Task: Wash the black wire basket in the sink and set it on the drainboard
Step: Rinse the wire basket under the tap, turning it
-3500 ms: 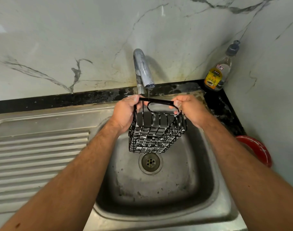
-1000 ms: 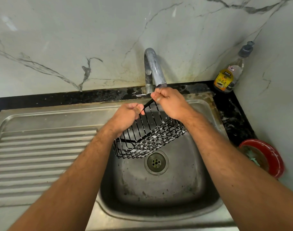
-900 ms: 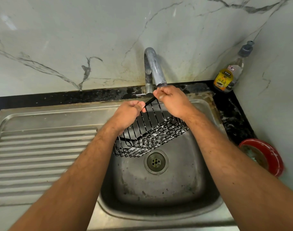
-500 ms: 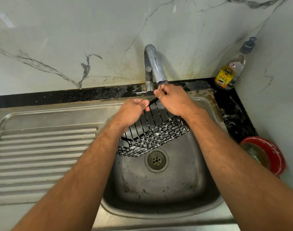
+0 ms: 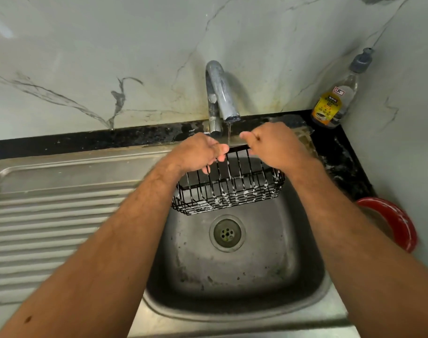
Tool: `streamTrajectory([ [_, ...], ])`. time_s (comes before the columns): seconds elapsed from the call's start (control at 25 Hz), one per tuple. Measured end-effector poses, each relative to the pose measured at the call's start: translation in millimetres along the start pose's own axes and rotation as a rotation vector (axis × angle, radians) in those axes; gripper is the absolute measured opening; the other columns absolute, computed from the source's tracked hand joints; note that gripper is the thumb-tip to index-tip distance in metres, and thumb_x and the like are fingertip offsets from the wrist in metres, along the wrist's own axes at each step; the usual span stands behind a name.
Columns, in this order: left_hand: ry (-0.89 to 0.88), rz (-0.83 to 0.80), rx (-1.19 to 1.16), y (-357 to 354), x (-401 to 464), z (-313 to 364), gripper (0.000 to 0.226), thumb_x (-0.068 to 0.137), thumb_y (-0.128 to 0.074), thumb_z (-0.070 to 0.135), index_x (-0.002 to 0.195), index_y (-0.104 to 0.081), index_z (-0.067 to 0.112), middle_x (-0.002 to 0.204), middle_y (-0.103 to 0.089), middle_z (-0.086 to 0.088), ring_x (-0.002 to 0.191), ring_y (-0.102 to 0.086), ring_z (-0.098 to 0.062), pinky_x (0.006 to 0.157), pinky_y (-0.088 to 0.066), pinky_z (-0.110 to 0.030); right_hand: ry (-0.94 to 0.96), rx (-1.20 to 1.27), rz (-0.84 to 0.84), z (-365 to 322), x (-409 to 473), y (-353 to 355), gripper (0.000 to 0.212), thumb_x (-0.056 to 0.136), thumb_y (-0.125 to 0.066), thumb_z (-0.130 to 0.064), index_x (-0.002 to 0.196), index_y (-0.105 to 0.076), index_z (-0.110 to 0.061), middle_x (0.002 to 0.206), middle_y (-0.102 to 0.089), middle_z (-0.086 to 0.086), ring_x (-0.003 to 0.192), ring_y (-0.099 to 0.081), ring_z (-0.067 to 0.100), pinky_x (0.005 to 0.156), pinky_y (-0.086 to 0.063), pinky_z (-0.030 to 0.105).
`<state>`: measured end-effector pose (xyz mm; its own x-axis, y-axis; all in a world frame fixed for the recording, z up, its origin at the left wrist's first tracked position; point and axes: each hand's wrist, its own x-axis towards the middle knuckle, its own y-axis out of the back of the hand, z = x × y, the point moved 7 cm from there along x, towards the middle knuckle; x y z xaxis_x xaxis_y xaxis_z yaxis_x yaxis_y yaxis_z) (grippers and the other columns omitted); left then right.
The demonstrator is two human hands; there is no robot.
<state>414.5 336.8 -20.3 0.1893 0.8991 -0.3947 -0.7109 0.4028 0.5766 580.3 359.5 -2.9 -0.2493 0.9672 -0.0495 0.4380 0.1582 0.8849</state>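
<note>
Gripping the soapy black wire basket point(image 5: 228, 189) by its top rim, left hand point(image 5: 198, 152) and right hand point(image 5: 275, 145) hold it over the steel sink point(image 5: 232, 276). Thin water falls from the chrome tap point(image 5: 220, 93) just above the basket.

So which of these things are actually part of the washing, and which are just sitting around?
Part of the job:
black wire basket
left hand
right hand
tap
sink
drainboard

Just lying about:
dish soap bottle
red bowl
</note>
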Motion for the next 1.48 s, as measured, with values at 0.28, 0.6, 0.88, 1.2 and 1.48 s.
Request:
streamTrajectory([
  [0.28, 0.021, 0.074, 0.110, -7, 7, 10, 0.028, 0.094, -0.069, 0.044, 0.078, -0.076, 0.023, 0.060, -0.070, 0.008, 0.051, -0.060, -0.004, 0.071, -0.055, -0.029, -0.044, -0.168, 0.026, 6, -6, -22, 0.054, 0.106, -0.034, -0.047, 0.064, -0.052, -0.019, 0.058, -0.048, -0.004, 0.052, -0.043, 0.006, 0.060, -0.033, 0.028],
  [0.6, 0.037, 0.053, 0.157, 3, 9, 17, 0.028, 0.093, -0.070, 0.045, 0.084, -0.078, 0.020, 0.065, -0.073, 0.011, 0.050, -0.059, 0.001, 0.069, -0.048, -0.024, 0.097, -0.084, 0.049, -5, -2, -19, 0.049, 0.105, -0.034, -0.051, 0.075, -0.062, -0.026, 0.064, -0.057, -0.008, 0.060, -0.053, 0.010, 0.078, -0.046, 0.033],
  [0.88, 0.100, -0.056, 0.211, 13, -1, -3, 0.036, 0.097, -0.060, 0.051, 0.086, -0.077, 0.021, 0.066, -0.073, 0.011, 0.060, -0.068, -0.005, 0.076, -0.053, -0.026, -0.016, 0.028, -0.040, 5, -6, -27, 0.049, 0.102, -0.042, -0.055, 0.062, -0.050, -0.028, 0.062, -0.050, -0.010, 0.058, -0.046, 0.003, 0.097, -0.045, 0.039],
  [1.2, 0.017, 0.144, -0.006, 27, -10, -7, 0.037, 0.098, -0.060, 0.051, 0.075, -0.079, 0.029, 0.085, -0.071, -0.009, 0.083, -0.063, -0.015, 0.085, -0.047, -0.028, -0.231, 0.166, -0.001, 35, -7, -17, 0.052, 0.101, -0.045, -0.056, 0.074, -0.066, -0.017, 0.075, -0.069, -0.001, 0.067, -0.063, 0.015, 0.059, -0.030, 0.022],
  [1.48, 0.076, 0.200, -0.032, 18, -8, 1, 0.037, 0.094, -0.067, 0.048, 0.068, -0.078, 0.025, 0.094, -0.077, -0.001, 0.075, -0.057, -0.010, 0.089, -0.046, -0.033, -0.095, 0.073, -0.085, 23, -11, -28, 0.058, 0.104, -0.028, -0.057, 0.078, -0.059, -0.015, 0.077, -0.060, -0.002, 0.069, -0.058, 0.014, 0.063, -0.041, 0.026],
])
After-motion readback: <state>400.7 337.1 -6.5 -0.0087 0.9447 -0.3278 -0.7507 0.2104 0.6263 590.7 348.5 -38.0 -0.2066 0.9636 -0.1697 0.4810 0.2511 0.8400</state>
